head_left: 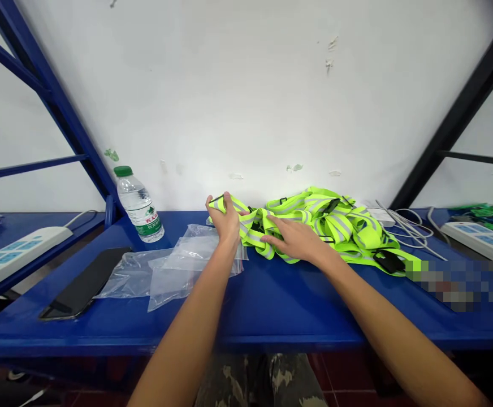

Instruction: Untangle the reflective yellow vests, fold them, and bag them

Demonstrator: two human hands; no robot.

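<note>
Neon yellow straps [340, 226] with grey stripes and black buckles lie in a tangled heap on the blue table [289, 305], right of centre. At the heap's left end, my left hand [224, 217] is closed round a strap, its fingers partly hidden behind the band. My right hand [293, 237] rests on the straps nearer the middle, palm down, with thumb and forefinger apart; its other fingers are partly hidden. Beside my left forearm, clear zip bags [174, 265] lie flat in an overlapping pile.
A water bottle [139, 206] with a green cap stands at the back left, and a black phone [85, 282] lies before it. Power strips [15, 257] flank the table. White cables [411, 229] lie at the right. Blue frame posts [64, 107] rise beside the wall.
</note>
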